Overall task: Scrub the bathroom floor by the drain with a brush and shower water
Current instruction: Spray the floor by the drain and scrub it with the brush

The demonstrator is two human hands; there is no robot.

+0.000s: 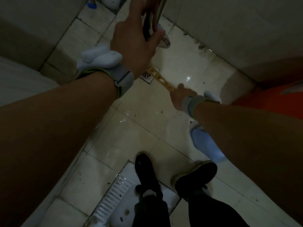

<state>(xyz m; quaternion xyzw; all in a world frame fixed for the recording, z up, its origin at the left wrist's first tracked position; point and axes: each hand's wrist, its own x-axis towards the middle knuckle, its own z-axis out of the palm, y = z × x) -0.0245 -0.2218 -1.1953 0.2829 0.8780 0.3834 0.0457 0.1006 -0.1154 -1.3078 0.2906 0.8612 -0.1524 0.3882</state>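
My left hand (136, 38) is raised at the top middle and grips the chrome shower head (161, 38), whose face tilts down toward the wet floor tiles. My right hand (180, 95) is lower, at the middle right, closed on the yellowish perforated handle of the brush (161, 77). The handle runs up and left over the square metal floor drain (148, 77); the brush head is hidden behind my left wrist. Both wrists wear grey bands.
White socks (100, 56) lie on the floor left of the drain. A squat toilet pan (118, 194) sits at the bottom, under my black shoes (195, 174). A blue slipper (205, 141) and an orange bucket (268, 99) stand at right. Tiled walls close in left and right.
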